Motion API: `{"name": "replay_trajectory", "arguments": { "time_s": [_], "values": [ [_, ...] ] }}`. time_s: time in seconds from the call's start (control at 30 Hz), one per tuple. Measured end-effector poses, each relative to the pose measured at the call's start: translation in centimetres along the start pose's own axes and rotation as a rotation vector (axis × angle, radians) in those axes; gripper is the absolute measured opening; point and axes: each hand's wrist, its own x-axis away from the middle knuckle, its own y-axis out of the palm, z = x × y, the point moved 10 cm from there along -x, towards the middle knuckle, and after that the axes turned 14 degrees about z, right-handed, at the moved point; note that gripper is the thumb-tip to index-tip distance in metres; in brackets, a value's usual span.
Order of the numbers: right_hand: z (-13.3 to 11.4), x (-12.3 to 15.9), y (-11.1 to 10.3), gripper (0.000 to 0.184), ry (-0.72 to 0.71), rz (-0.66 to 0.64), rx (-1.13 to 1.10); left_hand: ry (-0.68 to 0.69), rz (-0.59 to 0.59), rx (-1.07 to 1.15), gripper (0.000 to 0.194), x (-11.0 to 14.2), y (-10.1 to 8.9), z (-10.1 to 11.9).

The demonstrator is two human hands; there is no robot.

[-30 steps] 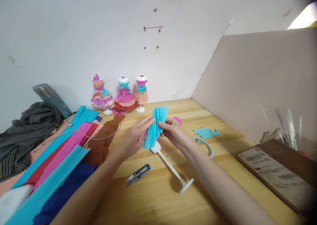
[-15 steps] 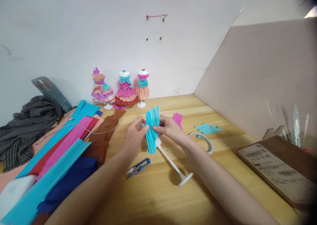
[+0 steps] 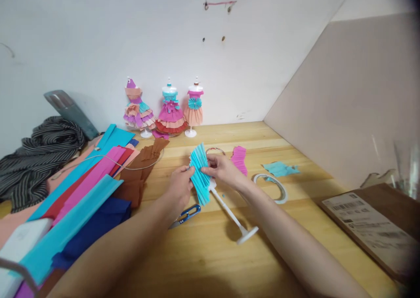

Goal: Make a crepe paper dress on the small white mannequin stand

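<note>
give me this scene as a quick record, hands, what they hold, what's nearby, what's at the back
left hand: pinches one side of the blue pleated paper
right hand: grips the other side of that paper
on the table: white stand, lying down, top end hidden
below the left hand: blue snips
right of the right hand: tape roll
back, by the wall: three small dresses on white stands
left side: stacked coloured paper

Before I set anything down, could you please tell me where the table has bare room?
Bare wood shows between the forearms, in front of the scissors and white stand; between the right forearm and cardboard; and behind the pink paper. The left side is crowded with coloured paper and striped cloth.
</note>
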Motion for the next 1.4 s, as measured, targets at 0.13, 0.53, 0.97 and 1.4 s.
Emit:
{"name": "replay_trajectory", "arguments": {
  "time_s": [0.13, 0.53, 0.97, 1.4],
  "values": [
    [0.8, 0.5, 1.2, 0.023, 0.037, -0.079, 0.048, -0.073, 0.056, -0.005, 0.007, 0.4, -1.6, -0.6],
    [1.0, 1.7, 2.8, 0.016, 0.1, -0.232, 0.036, -0.219, 0.024, 0.031, 0.029, 2.6, -0.7, -1.6],
    [0.6, 0.0, -1.6, 0.016, -0.013, 0.022, 0.557, -0.106, 0.149, 0.058, 0.019, 1.5, -2.3, -0.7],
    [3.2, 0.4, -0.9, 0.026, 0.095, -0.092, 0.695, -0.2, -0.015, 0.07, 0.011, 1.3, -1.3, -0.7]
  ]
}}
